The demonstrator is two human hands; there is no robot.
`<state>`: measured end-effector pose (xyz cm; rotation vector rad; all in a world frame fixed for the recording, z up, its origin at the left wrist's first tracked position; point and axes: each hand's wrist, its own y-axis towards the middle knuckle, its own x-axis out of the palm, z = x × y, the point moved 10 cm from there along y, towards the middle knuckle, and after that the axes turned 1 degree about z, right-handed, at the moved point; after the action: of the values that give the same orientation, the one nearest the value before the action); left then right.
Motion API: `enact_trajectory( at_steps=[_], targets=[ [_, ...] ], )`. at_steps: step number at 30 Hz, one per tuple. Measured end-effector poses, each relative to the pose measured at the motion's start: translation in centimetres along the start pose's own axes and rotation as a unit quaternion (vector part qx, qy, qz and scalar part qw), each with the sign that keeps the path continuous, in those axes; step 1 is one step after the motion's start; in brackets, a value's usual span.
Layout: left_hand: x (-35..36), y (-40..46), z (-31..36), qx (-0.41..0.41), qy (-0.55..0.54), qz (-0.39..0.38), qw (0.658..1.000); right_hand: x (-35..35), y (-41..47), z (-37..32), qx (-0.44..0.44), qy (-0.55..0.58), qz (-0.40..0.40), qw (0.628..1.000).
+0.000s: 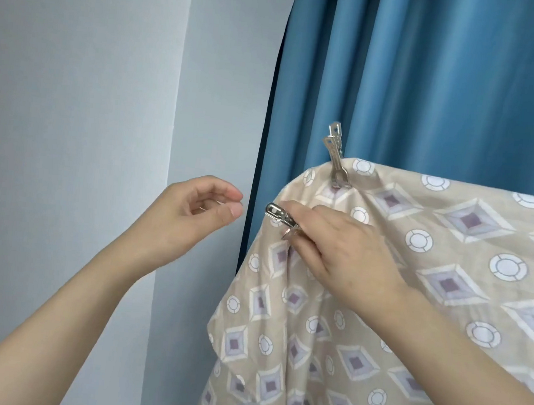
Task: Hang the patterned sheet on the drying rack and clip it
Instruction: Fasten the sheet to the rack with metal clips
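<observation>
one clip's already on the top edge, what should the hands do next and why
Probably press the second clip, held by the right hand, onto the sheet near its left corner. Only one clip holds the top edge, and the left hand hovers free.

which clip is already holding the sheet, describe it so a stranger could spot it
Find the blue curtain and the patterned sheet draped in front of it. At the sheet's top left corner a metal clip stands upright, biting the fabric. The other clip lies lower, sideways, pinched in the right hand.
</observation>
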<state>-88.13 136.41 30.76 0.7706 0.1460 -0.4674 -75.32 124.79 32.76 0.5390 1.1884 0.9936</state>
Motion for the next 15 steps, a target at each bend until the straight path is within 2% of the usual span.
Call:
enact_trajectory(
  at_steps=[5, 8, 15],
  targets=[
    [0.6, -3.6, -0.3, 0.009, 0.051, -0.031, 0.998, 3.9, -1.3, 0.3, 0.017, 0.037, -0.086, 0.995],
    [1.3, -4.2, -1.0, 0.006, 0.07, -0.036, 0.997, 5.3, -1.5, -0.3, 0.014, 0.035, -0.11, 0.993],
    [1.4, -4.1, -2.8, -0.003, 0.07, 0.011, 0.997, 7.0, -1.5, -1.5, 0.012, 0.043, -0.145, 0.988]
  ],
)
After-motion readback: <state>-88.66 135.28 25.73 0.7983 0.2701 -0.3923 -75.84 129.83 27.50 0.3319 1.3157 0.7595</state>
